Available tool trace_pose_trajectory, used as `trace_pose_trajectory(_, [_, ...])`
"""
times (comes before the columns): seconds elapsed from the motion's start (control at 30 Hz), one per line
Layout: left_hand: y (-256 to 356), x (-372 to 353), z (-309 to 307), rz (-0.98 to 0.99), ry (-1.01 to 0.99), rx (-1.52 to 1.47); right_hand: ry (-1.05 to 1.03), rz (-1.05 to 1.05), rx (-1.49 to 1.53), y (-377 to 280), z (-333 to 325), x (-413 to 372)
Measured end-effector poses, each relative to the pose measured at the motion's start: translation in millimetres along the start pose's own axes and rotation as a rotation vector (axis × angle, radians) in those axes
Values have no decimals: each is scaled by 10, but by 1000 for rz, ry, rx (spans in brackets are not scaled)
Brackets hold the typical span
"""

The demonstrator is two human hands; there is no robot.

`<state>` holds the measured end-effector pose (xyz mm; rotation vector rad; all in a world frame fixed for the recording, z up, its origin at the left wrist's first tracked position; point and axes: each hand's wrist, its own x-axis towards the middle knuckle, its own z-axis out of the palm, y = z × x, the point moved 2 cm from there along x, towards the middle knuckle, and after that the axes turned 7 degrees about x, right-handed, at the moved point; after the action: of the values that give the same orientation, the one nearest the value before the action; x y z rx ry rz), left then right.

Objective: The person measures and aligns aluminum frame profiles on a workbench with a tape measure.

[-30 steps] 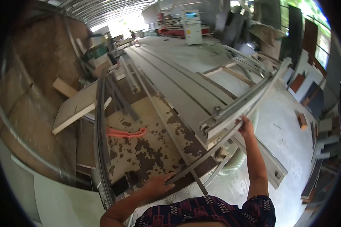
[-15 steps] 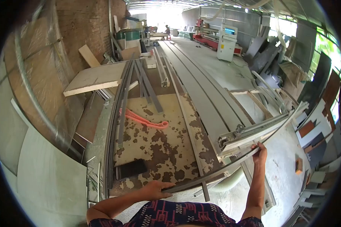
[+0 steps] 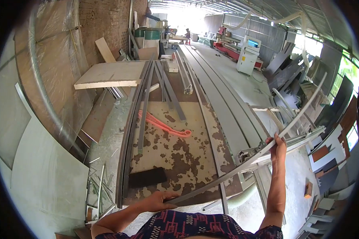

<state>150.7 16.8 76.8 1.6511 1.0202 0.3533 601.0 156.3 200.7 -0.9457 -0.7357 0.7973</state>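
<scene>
A long, thin grey strip (image 3: 219, 181) crosses in front of my body, appearing bowed through the wide lens. My left hand (image 3: 158, 201) is closed around its left end, close to the near edge of the worktable. Further along, my right hand (image 3: 277, 146) grips the same strip, whose far end rises up to the right. Under the raised part lie pale metal profiles (image 3: 295, 144). On the mottled, peeling tabletop (image 3: 179, 159) are a black flat rectangle (image 3: 147, 177) like a phone and a coral-coloured curved plastic piece (image 3: 163, 126).
Several dark bars (image 3: 141, 119) line the table's left side. A pale thick board (image 3: 109, 75) juts out there. Long grey panels (image 3: 223, 99) extend ahead. Offcuts (image 3: 97, 183) litter the floor at left; a white machine cabinet (image 3: 248, 57) and a distant person (image 3: 188, 36) are ahead.
My right hand has risen, lifting the strip's far end higher above the pale profiles. My left hand keeps hold of the near end. The scene has shifted rightward in view.
</scene>
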Motion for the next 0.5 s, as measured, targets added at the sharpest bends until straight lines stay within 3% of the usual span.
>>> trace_pose_trajectory(0.2, [-223, -225, 25, 46, 35, -331, -184, 62, -85, 151, 812, 129])
trace_pose_trajectory(0.4, [-193, -501, 61, -41, 158, -415, -264, 162, -89, 727, 1525, 269])
trace_pose_trajectory(0.5, [-346, -575, 129, 5, 223, -473, -311, 244, -110, 1045, 1798, 267])
